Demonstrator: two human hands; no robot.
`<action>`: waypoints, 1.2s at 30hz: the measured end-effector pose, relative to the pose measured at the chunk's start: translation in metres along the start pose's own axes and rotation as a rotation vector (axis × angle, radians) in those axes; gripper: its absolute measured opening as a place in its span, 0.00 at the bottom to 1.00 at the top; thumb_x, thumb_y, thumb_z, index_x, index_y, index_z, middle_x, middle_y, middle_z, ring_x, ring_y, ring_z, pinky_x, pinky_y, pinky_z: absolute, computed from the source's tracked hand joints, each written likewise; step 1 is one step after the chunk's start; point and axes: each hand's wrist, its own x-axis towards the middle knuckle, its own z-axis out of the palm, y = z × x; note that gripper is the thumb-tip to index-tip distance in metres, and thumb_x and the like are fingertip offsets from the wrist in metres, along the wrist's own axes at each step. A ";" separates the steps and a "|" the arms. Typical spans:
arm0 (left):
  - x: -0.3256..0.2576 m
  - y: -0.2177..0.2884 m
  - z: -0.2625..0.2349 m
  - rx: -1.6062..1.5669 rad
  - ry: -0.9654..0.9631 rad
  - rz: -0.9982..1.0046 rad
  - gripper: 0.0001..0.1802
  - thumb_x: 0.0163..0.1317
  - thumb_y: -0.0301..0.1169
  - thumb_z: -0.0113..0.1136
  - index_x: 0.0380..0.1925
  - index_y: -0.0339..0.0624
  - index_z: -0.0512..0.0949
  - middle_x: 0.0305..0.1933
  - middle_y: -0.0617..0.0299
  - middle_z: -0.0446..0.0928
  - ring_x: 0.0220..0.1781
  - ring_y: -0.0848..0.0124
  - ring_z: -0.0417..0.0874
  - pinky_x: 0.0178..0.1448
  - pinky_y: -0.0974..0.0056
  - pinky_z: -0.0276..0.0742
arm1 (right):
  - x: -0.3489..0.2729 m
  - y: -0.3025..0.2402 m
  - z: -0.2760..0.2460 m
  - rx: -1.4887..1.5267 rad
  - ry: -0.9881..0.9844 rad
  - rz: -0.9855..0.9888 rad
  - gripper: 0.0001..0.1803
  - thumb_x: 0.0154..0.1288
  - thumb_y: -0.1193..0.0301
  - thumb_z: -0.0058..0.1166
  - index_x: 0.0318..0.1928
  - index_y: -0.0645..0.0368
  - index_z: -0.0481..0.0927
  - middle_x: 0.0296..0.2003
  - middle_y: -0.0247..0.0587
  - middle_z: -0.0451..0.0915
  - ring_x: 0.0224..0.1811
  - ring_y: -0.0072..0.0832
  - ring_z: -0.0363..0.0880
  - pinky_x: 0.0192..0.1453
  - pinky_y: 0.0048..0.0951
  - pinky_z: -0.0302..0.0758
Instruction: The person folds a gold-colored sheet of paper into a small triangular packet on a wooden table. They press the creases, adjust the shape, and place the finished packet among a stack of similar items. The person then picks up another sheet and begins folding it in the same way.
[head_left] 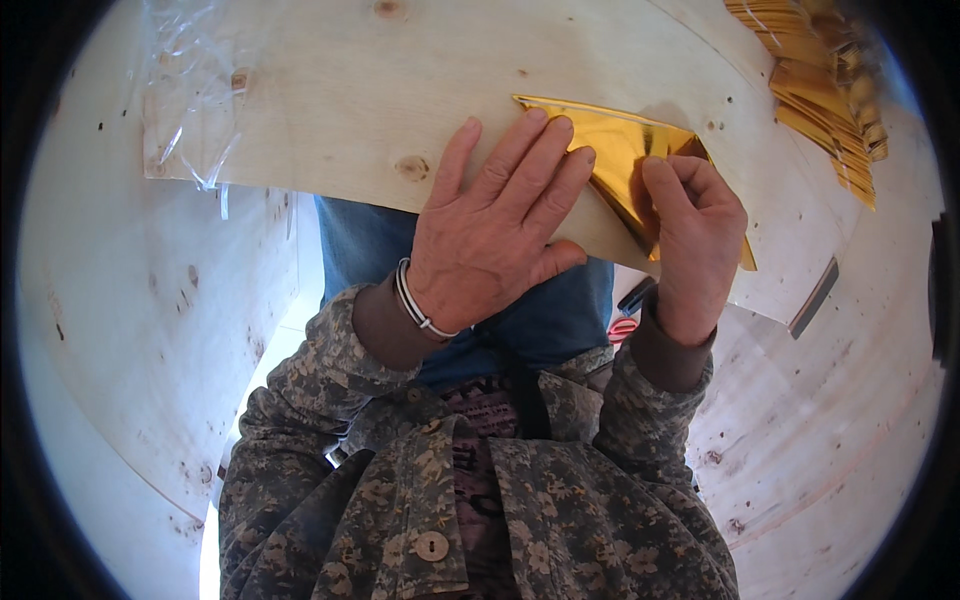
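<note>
A sheet of shiny gold foil paper (622, 150), folded to a pointed shape, lies on the pale wooden board near its front edge. My left hand (505, 205) rests with fingers stretched out, its fingertips on the left part of the gold paper. At the paper's right side, my right hand (698, 225) is closed in a pinch, thumb against bent fingers, on the folded edge. The spot between thumb and forefinger is partly hidden by the hand itself.
Bundles of folded gold paper (815, 110) lie at the far right. Clear plastic wrap (200, 130) hangs over the board's left end. A dark flat strip (814, 298) sits at the board's right corner. Red-handled scissors (622, 328) show below the board's edge, beside my right sleeve.
</note>
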 end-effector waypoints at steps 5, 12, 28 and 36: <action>0.002 0.001 -0.002 -0.047 0.003 -0.009 0.42 0.60 0.59 0.62 0.70 0.49 0.71 0.74 0.56 0.67 0.77 0.57 0.66 0.79 0.42 0.49 | -0.001 0.001 -0.005 0.175 -0.064 0.008 0.08 0.68 0.75 0.64 0.42 0.69 0.85 0.32 0.32 0.84 0.32 0.13 0.77 0.39 0.15 0.73; 0.019 -0.018 -0.024 -0.215 0.185 -0.108 0.30 0.57 0.38 0.71 0.61 0.46 0.77 0.64 0.52 0.73 0.66 0.52 0.73 0.71 0.47 0.65 | -0.006 0.007 -0.008 0.313 -0.115 -0.055 0.06 0.69 0.76 0.64 0.43 0.67 0.85 0.33 0.30 0.84 0.34 0.13 0.77 0.41 0.15 0.73; 0.059 -0.060 -0.044 -0.282 0.000 0.009 0.09 0.54 0.29 0.71 0.36 0.45 0.84 0.42 0.59 0.77 0.50 0.59 0.76 0.57 0.57 0.73 | -0.011 0.011 -0.006 0.332 -0.096 -0.076 0.06 0.69 0.75 0.65 0.43 0.64 0.86 0.34 0.28 0.84 0.35 0.12 0.76 0.40 0.13 0.71; 0.073 -0.072 -0.044 -0.272 -0.050 0.112 0.08 0.54 0.30 0.72 0.32 0.45 0.82 0.38 0.60 0.77 0.47 0.58 0.77 0.54 0.56 0.73 | -0.012 0.010 -0.004 0.202 -0.044 -0.125 0.10 0.72 0.66 0.63 0.41 0.60 0.87 0.26 0.28 0.80 0.27 0.15 0.69 0.33 0.18 0.62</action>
